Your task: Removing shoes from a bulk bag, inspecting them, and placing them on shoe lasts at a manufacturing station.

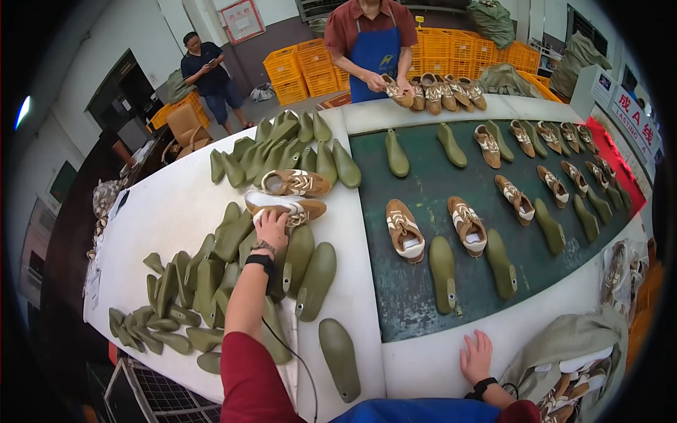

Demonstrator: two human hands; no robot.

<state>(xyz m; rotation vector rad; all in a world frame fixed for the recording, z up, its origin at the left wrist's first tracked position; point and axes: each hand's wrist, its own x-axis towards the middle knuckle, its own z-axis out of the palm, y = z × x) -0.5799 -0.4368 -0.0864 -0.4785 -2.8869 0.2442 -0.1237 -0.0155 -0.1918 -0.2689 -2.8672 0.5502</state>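
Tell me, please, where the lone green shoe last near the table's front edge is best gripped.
Probably around the narrow middle of the green shoe last, coming from above. It lies flat and apart from the pile, lengthwise toward the person, so both long sides are free for the right hand, which rests flat beside it.

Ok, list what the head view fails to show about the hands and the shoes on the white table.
- Left hand: fingers hide whether it grips the tan-and-white leather shoe.
- Right hand, flat on the white table: palm hidden.
- Brown shoes in the grey fabric sack: cut off by the lower edge.
- Far shoes on the green conveyor belt: too small for detail.
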